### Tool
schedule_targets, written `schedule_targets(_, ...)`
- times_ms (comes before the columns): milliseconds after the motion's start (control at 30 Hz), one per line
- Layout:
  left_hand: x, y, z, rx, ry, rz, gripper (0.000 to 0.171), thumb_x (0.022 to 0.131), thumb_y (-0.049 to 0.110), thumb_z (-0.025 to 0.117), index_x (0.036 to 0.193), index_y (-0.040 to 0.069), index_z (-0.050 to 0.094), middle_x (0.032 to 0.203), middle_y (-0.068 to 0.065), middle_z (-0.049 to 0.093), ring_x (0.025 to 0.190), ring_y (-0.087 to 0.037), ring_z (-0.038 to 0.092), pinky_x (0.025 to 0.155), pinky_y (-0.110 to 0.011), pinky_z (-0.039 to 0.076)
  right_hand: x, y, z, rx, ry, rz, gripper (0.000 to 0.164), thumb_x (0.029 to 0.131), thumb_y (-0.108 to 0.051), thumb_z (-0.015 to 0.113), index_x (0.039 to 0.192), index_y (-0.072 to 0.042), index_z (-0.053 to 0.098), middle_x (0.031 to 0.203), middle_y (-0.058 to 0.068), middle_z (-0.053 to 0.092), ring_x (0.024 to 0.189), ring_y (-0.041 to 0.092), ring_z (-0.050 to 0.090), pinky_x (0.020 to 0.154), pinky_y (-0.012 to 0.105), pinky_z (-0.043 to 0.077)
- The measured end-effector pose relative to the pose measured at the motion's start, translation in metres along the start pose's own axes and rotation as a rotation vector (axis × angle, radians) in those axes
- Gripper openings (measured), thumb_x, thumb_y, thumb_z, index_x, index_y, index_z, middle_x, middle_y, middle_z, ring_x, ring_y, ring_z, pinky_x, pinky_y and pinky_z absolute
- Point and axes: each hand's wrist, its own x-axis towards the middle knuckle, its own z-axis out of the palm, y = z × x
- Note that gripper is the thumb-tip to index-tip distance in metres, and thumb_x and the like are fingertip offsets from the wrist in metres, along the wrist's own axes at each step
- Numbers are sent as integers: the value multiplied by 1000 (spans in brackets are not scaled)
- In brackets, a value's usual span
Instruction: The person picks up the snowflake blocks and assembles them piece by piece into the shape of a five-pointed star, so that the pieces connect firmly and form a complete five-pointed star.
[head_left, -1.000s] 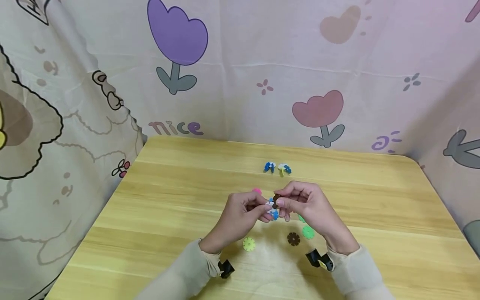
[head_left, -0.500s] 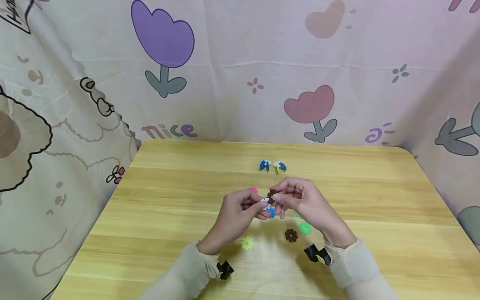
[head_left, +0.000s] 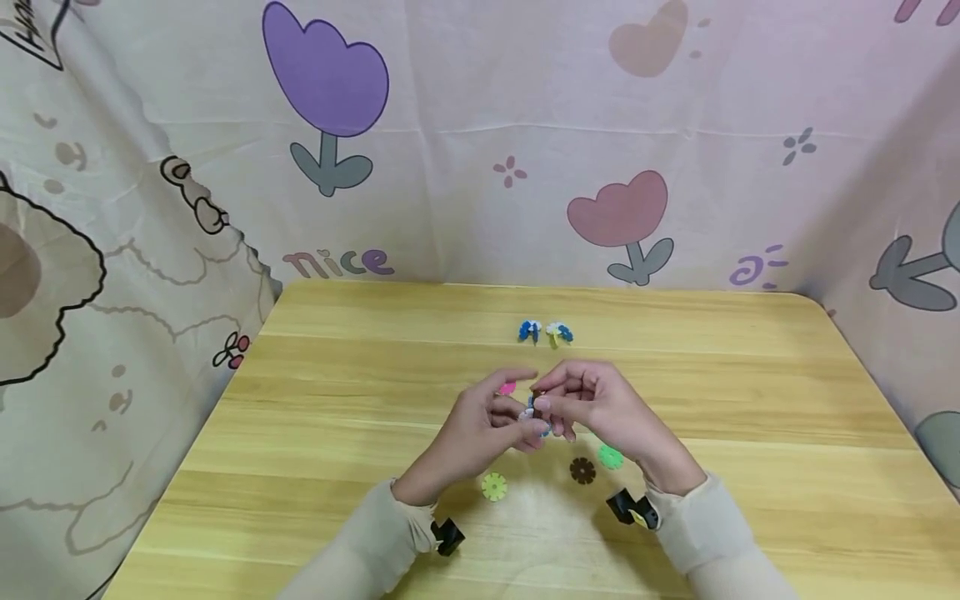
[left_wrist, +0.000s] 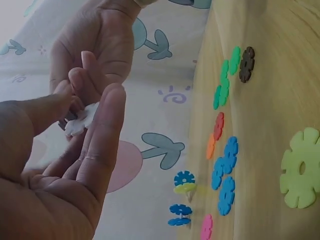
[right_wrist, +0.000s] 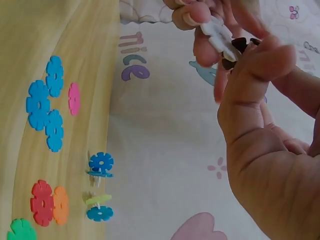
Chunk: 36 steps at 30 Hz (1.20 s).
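Observation:
In the head view my left hand [head_left: 487,425] pinches a white notched building disc [head_left: 527,415] between thumb and fingers, its index finger stretched out above. A bit of blue disc [head_left: 546,430] shows below the white one. My right hand [head_left: 603,408] pinches a brown notched disc [head_left: 537,400] against the white one. The right wrist view shows the white disc [right_wrist: 220,37] tilted, with the brown disc [right_wrist: 240,45] at its edge, partly behind fingers. Whether their slots are interlocked I cannot tell. In the left wrist view fingers cover most of the white disc [left_wrist: 82,120].
Loose discs lie on the wooden table [head_left: 337,400]: yellow [head_left: 494,487], brown [head_left: 582,471], green [head_left: 611,457], pink [head_left: 507,388], several blue [right_wrist: 38,105], red [right_wrist: 42,203] and orange [right_wrist: 60,205]. Two joined disc pieces, blue-white [head_left: 529,332] and yellow-white-blue [head_left: 559,334], stand farther back.
My left index finger has lifted and straightened away from the white disc. The brown disc has turned more edge-on, and my right hand has shifted slightly. The head view has also shifted.

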Motion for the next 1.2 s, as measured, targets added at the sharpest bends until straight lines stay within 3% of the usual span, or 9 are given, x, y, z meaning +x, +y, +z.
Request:
schedule_targets(167, -1, -3, -1, 37, -2, 18, 48, 98, 10, 73, 144, 12, 59, 103, -26, 73, 84, -45, 74, 70, -47, 65, 1, 2, 4, -72, 37, -9, 17, 99, -8, 70, 112, 4, 69, 85, 16, 70, 62, 21, 60, 51, 26, 52)
schedule_targets(267, 0, -4, -2, 44, 8, 1, 49, 98, 12, 74, 144, 11, 59, 104, -24, 74, 86, -49, 72, 69, -50, 64, 2, 3, 5, -111, 65, -21, 18, 98, -7, 71, 112, 4, 67, 86, 15, 69, 61, 22, 60, 50, 25, 52)
schedule_targets(367, 1, -6, -3, 48, 22, -14, 47, 98, 10, 73, 143, 4, 60, 101, -23, 74, 84, -48, 73, 68, -43, 65, 5, 6, 2, -163, 110, -33, 21, 98, -9, 72, 112, 4, 64, 84, 14, 69, 59, 23, 61, 48, 29, 52)
schedule_targets(533, 2, -7, -5, 61, 49, -32, 41, 98, 7, 73, 138, 3, 63, 97, -26, 71, 83, -48, 73, 66, -37, 65, 7, 16, -19, -378, 209, 5, 11, 99, -5, 70, 106, 1, 64, 79, 15, 67, 59, 31, 62, 48, 30, 52)
schedule_targets(667, 2, -6, -8, 89, 61, -42, 38, 96, 13, 76, 132, 6, 67, 98, -19, 73, 86, -48, 71, 68, -40, 65, 6, 27, -36, -642, 121, 129, 10, 98, 2, 66, 108, 1, 66, 75, 10, 66, 60, 23, 58, 52, 29, 49)
schedule_targets(767, 2, -5, -12, 99, 75, -40, 35, 93, 15, 80, 126, 5, 71, 105, -12, 74, 87, -44, 70, 70, -41, 65, 7, 35, -39, -743, 49, 211, 14, 96, 1, 70, 109, -1, 65, 73, 6, 64, 58, 16, 52, 52, 29, 46)
schedule_targets(933, 2, -5, -18, 91, 87, -15, 38, 93, 13, 80, 129, 6, 70, 110, -13, 72, 83, -37, 72, 73, -38, 65, 11, 49, -33, -808, 81, 278, 20, 91, -9, 80, 100, -4, 62, 75, 4, 60, 61, 18, 52, 56, 31, 46)
schedule_targets(1067, 2, -3, -23, 100, 76, 6, 42, 94, 14, 79, 135, 12, 68, 106, -11, 69, 89, -45, 69, 75, -38, 64, 13, 56, -30, -873, 105, 307, 22, 91, -11, 81, 96, -5, 61, 80, 2, 60, 70, 20, 54, 64, 33, 48)
schedule_targets(1200, 1, 2, -29, 102, 77, 2, 37, 93, 14, 80, 129, 14, 70, 104, -9, 73, 93, -40, 70, 76, -37, 64, 13, 56, -30, -870, 108, 328, 22, 90, -11, 81, 96, -5, 61, 82, 3, 61, 71, 21, 55, 66, 35, 50)
